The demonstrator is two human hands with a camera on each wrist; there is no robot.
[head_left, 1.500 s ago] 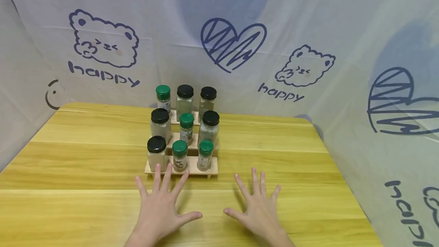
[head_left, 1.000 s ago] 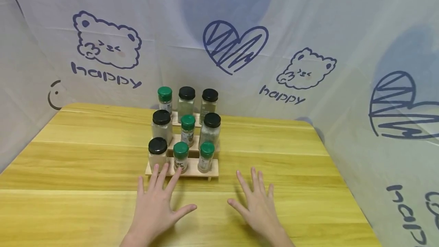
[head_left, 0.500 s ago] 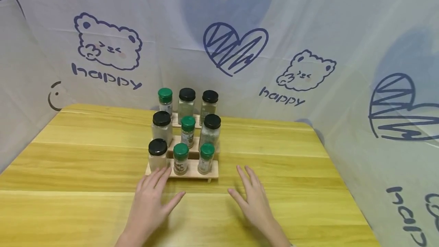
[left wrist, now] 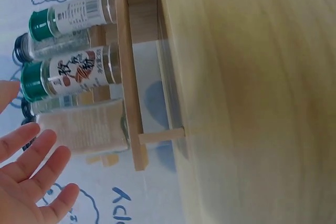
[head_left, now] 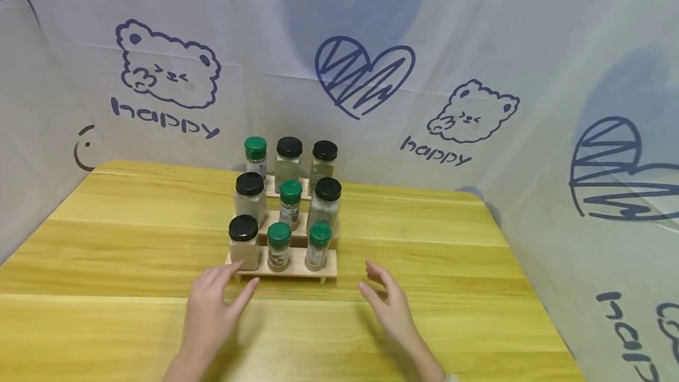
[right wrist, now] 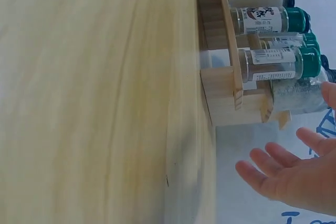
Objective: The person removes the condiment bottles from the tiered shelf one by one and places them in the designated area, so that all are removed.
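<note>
A three-tier wooden rack (head_left: 297,270) bears several spice jars, some with black lids and some with green. My left hand (head_left: 209,305) is in front of the rack's left end, nearest the black-lidded jar (head_left: 244,246) on the lowest tier; its fingers are bent loosely and hold nothing. In the left wrist view those fingers (left wrist: 37,182) appear beside that jar. My right hand (head_left: 391,308) hovers right of the rack, thumb and fingers apart with nothing between them. Nearest to it on the lowest tier stands a green-lidded jar (head_left: 317,247).
The rack stands on a yellow wood-grain table (head_left: 424,234). Behind and to the right hangs a pale cloth (head_left: 366,10) printed with bears, hearts and lettering. A tall black-lidded jar (head_left: 325,205) stands on the middle tier's right.
Both hands have gone from widely spread fingers to loosely bent ones. The left hand has drawn left, off the front of the rack. The jars and rack have stayed in place.
</note>
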